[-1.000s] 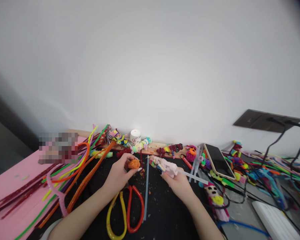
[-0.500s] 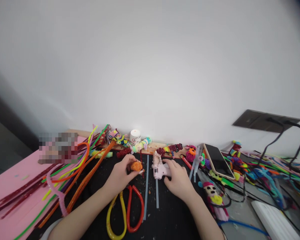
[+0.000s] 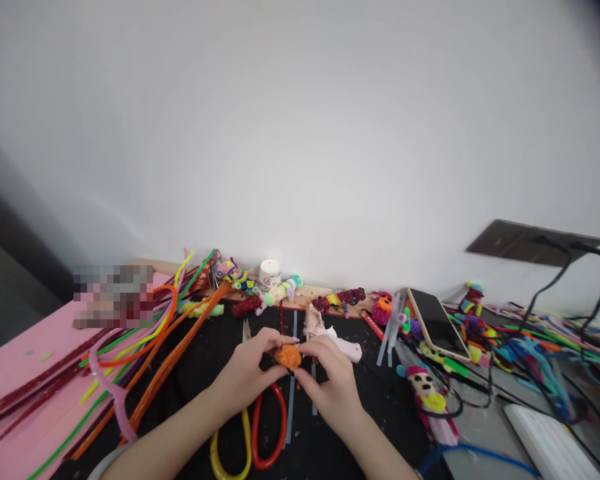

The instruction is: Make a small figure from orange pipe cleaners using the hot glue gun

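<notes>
Between my two hands is a small fuzzy orange piece (image 3: 289, 357), which looks like coiled pipe cleaner. My left hand (image 3: 250, 367) pinches its left side with thumb and fingers. From the right, my right hand (image 3: 333, 383) grips the other side with its fingertips. A pale pink glue gun (image 3: 347, 347) lies on the black mat just beyond my right hand, its nozzle end coated with residue. Under my hands, scissors with one yellow and one red handle (image 3: 270, 433) rest on the mat, their blade tips showing past my left hand. Translucent glue sticks (image 3: 291, 413) lie beside them.
Pipe cleaners (image 3: 165, 360) spread over the pink surface at left. A white cup (image 3: 270, 273) and several fuzzy figures stand along the wall. At right are a phone (image 3: 439, 325), a pink-hatted doll (image 3: 430, 400), a white power strip (image 3: 547, 437) and cables running to the wall socket (image 3: 535, 241).
My right hand has let go of the glue gun, which now lies on the mat, and has moved left onto the orange piece. My left hand has shifted slightly right and nearer with it.
</notes>
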Available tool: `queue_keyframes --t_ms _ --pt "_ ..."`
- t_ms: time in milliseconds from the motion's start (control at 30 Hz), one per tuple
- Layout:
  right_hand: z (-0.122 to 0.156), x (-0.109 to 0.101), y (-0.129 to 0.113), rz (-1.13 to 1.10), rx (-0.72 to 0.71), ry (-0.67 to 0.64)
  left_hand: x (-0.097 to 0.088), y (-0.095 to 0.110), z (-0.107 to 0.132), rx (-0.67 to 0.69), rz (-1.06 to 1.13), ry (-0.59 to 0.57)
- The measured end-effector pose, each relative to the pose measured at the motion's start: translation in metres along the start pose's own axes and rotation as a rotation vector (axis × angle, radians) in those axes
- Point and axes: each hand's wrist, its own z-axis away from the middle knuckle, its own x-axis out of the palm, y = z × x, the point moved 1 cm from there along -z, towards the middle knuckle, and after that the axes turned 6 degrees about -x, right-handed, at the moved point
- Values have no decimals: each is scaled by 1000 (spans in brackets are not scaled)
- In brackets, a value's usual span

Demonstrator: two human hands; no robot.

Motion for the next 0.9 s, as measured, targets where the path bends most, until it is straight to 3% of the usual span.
queue_keyframes --t_ms 200,900 --pt "-2 -4 -2 4 12 24 -2 2 0 79 -136 -36" --pt "-6 -5 -9 8 58 100 -2 0 0 74 -104 10"
